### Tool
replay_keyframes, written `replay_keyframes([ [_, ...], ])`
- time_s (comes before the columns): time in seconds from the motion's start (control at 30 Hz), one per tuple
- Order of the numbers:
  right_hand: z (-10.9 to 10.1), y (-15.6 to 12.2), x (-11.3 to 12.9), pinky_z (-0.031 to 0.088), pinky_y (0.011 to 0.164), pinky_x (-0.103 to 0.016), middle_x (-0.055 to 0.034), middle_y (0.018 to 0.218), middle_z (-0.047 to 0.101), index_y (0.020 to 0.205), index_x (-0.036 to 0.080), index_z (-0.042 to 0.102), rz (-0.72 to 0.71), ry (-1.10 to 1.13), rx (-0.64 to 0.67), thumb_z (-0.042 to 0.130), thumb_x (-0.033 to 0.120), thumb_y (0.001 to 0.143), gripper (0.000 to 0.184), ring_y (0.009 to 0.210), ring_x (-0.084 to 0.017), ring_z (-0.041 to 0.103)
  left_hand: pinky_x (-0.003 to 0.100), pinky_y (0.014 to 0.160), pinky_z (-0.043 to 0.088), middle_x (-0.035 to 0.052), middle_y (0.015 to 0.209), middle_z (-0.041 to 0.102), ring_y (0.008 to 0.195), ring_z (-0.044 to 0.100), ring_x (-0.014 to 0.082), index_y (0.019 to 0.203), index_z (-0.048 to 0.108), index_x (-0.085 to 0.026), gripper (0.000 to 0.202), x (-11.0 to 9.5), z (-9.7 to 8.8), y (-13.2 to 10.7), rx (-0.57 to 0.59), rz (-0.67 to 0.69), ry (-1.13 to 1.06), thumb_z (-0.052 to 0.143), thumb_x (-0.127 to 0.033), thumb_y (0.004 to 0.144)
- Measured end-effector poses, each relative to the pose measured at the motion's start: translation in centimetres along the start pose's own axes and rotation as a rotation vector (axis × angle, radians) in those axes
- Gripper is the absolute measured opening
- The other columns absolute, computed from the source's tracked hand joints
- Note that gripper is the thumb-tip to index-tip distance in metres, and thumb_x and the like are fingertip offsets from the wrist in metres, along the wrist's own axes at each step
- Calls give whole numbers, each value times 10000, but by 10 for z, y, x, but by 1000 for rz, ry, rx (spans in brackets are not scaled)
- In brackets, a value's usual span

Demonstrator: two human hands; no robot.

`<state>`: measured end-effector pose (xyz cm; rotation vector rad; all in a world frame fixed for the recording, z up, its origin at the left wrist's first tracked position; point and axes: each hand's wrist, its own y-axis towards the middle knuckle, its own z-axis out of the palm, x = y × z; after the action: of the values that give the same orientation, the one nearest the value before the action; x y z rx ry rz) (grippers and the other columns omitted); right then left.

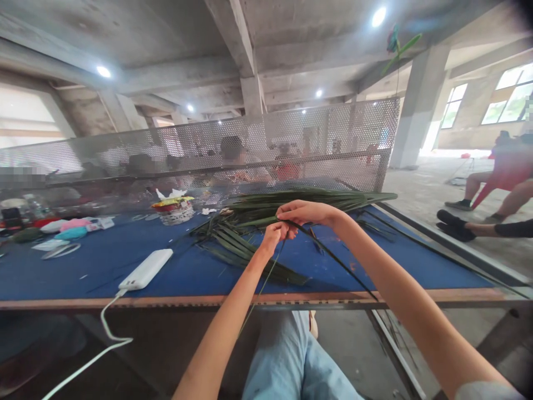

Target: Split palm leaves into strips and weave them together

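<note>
**Blue table (50, 278) in a concrete hall, palm fronds (266, 222) under both hands**

Head view only. Bare concrete beams (166, 72) ran overhead, with round ceiling lights (378, 16) and bright windows (506, 94) off to the right. A perforated metal screen (328, 133) stood along the far edge of the table, and blurred co-workers (233, 153) sat behind it. Another seated person (499, 178) in red was on the floor to the right. On the table sat a small woven basket (172, 214), a white power bank (145, 269) with its white cable (106, 328) hanging over the front edge, and scattered colored items (70, 228) at the left.

The palm fronds lay in a loose pile mid-table, with long leaves pointing right. The hands met just above them. The left hand (271, 235) was nearly closed, fingertips pinched on a thin leaf strip (333, 258). The right hand (306, 212) arched over it, fingers curled down on the same strip, which ran off toward the lower right past the table edge. Another fine strand (262, 289) hung below the left hand.

Risks: a hard pull could split the strip along its grain. The long loose end could snag on the table edge. The sharp leaf edges could nick the fingers.
</note>
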<state>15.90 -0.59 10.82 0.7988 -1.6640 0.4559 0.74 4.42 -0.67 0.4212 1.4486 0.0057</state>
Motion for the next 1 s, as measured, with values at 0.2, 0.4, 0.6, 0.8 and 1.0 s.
replay_keyframes([
  [0.2,-25,17,-37,371,473,-187,69,552,453,707,171,484,-119,275,-148,663,362,791,276,453,-48,396,264,669,486,79,718,707,624,636,143,791,691,-105,201,-2,-6,3,-20,-79,-266,744,-267,684],
  [0.4,-33,13,-88,353,501,-198,48,630,500,844,153,548,-63,395,-379,620,290,798,161,485,-57,404,243,639,478,56,697,704,578,622,119,758,684,-120,120,-1,-9,9,-90,-124,-371,733,-218,708],
  [0.6,-20,20,-99,394,555,-199,24,638,521,778,152,566,39,506,-329,557,218,808,73,547,-75,457,260,667,470,75,783,715,645,631,138,850,718,-108,287,9,-11,13,-7,-90,-340,798,-283,637],
  [0.8,-13,24,-105,294,438,-175,62,612,501,819,163,533,-84,375,-425,670,299,716,218,479,-46,400,260,638,436,63,786,705,642,587,130,817,741,-131,296,7,-9,10,-62,-49,-196,805,-317,597],
  [1.0,-4,24,-112,322,393,-201,57,599,557,838,207,488,-232,-30,-633,605,382,746,230,407,-77,450,253,581,426,53,731,686,605,545,126,759,740,-130,282,1,-4,5,-56,31,-51,773,-374,624],
])
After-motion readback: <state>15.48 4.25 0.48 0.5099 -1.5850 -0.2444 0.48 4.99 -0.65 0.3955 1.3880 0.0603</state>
